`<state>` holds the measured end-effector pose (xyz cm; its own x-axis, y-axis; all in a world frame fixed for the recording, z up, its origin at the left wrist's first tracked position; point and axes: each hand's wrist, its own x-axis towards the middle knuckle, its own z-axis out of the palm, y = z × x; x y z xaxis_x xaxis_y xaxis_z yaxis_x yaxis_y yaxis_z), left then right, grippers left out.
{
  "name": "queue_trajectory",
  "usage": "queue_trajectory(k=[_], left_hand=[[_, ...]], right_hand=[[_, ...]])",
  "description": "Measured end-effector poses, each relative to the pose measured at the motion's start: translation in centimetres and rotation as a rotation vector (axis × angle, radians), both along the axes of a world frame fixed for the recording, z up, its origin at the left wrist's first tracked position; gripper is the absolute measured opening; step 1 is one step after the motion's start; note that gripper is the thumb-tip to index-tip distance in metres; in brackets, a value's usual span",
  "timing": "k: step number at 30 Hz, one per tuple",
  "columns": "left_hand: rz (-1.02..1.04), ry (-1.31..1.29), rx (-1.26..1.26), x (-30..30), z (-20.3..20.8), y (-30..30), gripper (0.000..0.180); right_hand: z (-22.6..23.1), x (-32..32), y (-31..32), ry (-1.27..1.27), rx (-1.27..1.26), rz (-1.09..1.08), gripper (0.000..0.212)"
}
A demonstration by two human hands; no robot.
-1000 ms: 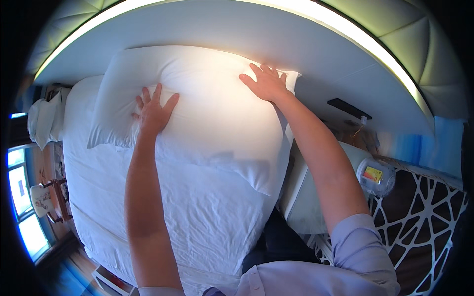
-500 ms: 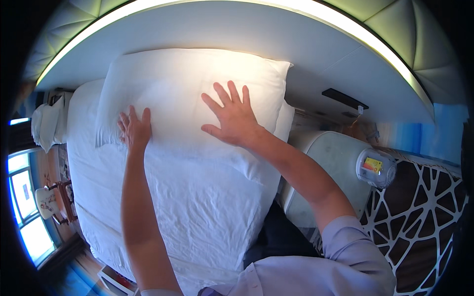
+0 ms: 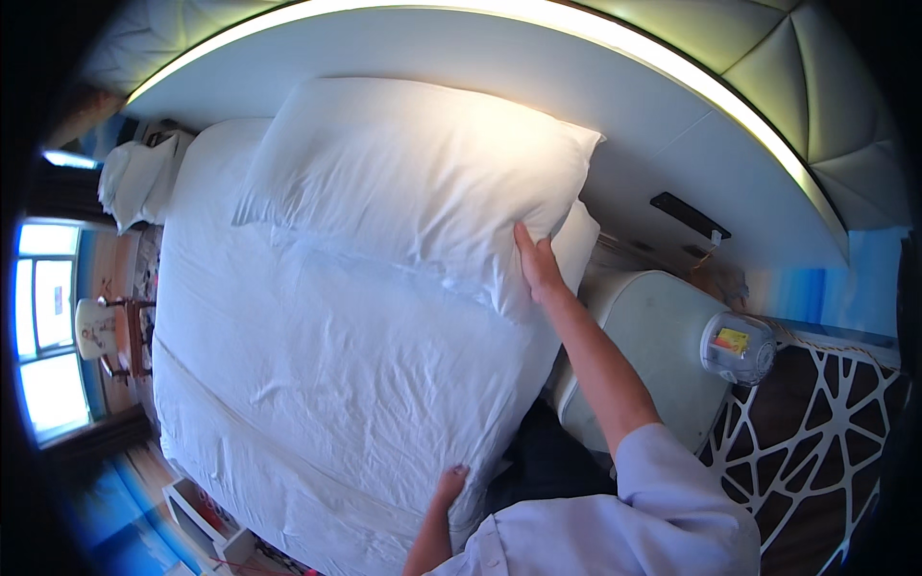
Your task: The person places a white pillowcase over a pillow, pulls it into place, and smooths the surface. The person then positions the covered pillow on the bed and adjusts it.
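A plump white pillow [image 3: 413, 163] lies at the head of the bed, its surface creased. At its near right corner is my right hand [image 3: 540, 264], thumb on top and the other fingers curled out of sight around the edge, gripping the pillow. Part of another white pillow [image 3: 580, 235] shows beneath its right end. My left hand [image 3: 449, 485] is low, close to the bed's near right edge, with its fingers curled together on the wrinkled white sheet [image 3: 336, 346]; its fingertips are small in view.
A pale headboard panel [image 3: 634, 115] with a lit strip curves behind the pillows. Right of the bed stands a light upholstered stool [image 3: 643, 336] with a clear plastic container [image 3: 738, 348] at its side. Further left are more white pillows [image 3: 139, 182] and a chair [image 3: 99, 329].
Both hands have left the pillow's top. My left hand has come down toward me onto the sheet; my right has moved to the pillow's near right corner. The view has shifted slightly.
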<state>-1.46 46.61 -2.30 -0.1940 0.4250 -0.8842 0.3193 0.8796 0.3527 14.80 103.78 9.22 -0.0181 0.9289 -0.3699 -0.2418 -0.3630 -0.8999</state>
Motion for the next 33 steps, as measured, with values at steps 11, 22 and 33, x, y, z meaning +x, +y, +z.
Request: queue_trajectory(k=[11,22,33], left_hand=[[0.800,-0.069,0.072,5.7,5.5,-13.4,0.039],[1.256,-0.034,0.340,14.0,10.5,-30.4,0.029],[1.416,-0.137,0.649,26.0,29.2,-30.1,0.040]], right_hand=[[2.3,4.1,-10.7,-0.270,-0.160,0.409,0.059],[-12.8,25.6,-40.8,-0.972,-0.389,1.578,0.045],[-4.1,12.6,-40.0,-1.069,0.644,1.683,0.034]])
